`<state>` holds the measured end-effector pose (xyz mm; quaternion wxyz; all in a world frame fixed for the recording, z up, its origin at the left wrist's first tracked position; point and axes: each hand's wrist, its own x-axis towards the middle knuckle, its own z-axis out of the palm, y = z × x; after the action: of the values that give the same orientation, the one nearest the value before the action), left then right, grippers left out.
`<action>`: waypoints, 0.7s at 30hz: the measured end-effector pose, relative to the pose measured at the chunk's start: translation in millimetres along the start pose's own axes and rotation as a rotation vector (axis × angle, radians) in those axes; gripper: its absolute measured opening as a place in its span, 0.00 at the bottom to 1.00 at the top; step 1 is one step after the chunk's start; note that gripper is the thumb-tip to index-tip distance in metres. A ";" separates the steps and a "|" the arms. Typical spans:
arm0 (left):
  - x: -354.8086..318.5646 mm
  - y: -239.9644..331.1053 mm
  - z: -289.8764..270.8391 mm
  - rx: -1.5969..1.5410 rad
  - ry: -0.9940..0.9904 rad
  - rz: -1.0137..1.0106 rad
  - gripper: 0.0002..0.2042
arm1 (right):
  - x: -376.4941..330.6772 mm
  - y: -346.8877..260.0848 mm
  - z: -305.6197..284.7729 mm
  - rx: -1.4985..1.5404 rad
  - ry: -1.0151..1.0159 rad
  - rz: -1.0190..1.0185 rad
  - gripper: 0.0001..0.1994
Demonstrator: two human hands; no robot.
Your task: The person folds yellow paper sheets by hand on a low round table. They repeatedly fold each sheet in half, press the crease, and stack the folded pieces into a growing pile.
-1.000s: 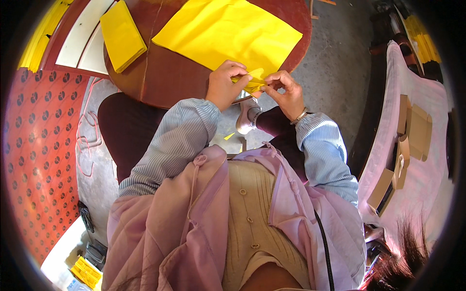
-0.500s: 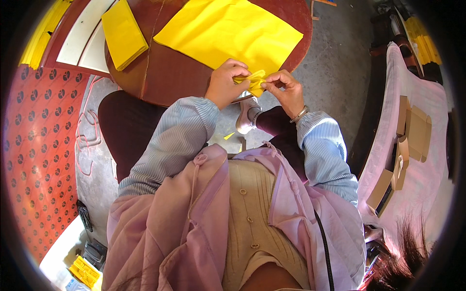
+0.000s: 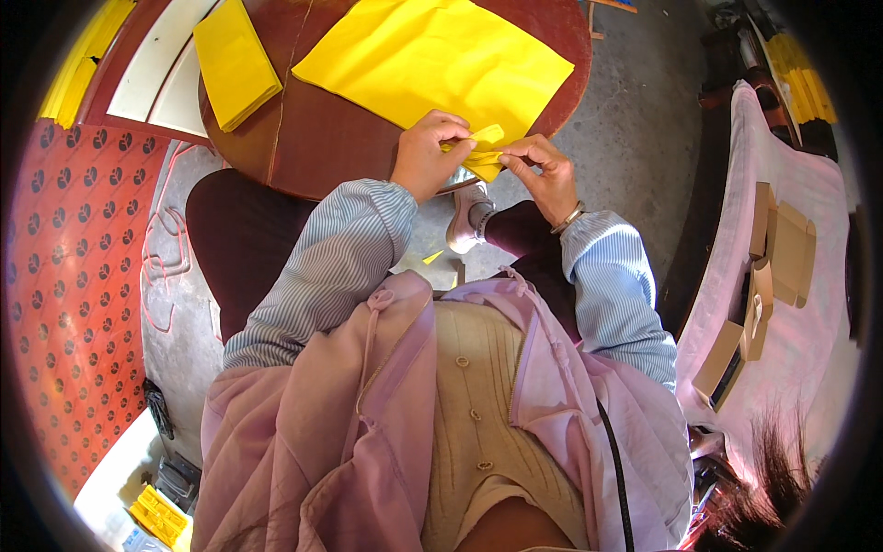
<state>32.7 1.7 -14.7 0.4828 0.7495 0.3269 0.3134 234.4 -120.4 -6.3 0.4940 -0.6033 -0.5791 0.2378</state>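
Pinching a small folded yellow piece (image 3: 485, 160) between thumb and fingers, the left hand (image 3: 425, 156) and the right hand (image 3: 543, 177) face each other, just apart, with their fingertips drawn narrow. The piece lies between the two hands, at the near edge of a round red-brown table (image 3: 336, 138), by the near corner of a large yellow sheet (image 3: 432, 60); whether it is part of that sheet I cannot tell. The sheet lies slightly rippled on the tabletop. To its left, apart from it, rests a neat yellow stack (image 3: 236, 69). A bracelet (image 3: 571, 217) circles the right wrist, just above a blue-and-white striped sleeve (image 3: 612, 276). Below the table edge a pale shoe (image 3: 464, 221) stands on the grey floor (image 3: 630, 120), near a yellow scrap (image 3: 432, 258). Well to the right, open cardboard boxes (image 3: 793, 253) lie on pink cloth (image 3: 800, 368).
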 end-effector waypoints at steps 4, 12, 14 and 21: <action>-0.7 -3.4 -6.0 0.012 -0.040 0.069 0.09 | 0.3 1.3 0.2 0.020 0.003 0.107 0.07; -2.1 2.6 -1.0 0.070 -0.009 0.035 0.09 | 0.6 4.2 4.8 0.070 0.033 0.108 0.07; -1.2 3.8 -0.2 0.036 -0.001 0.007 0.09 | -0.6 4.2 4.3 0.098 0.033 0.118 0.07; 0.2 3.3 -0.5 -0.002 0.002 -0.027 0.10 | -2.1 -0.4 -0.5 0.017 -0.031 0.019 0.08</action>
<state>33.0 1.1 -11.5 0.4875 0.7443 0.3371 0.3079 234.2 -122.6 -6.3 0.4880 -0.6007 -0.5790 0.2566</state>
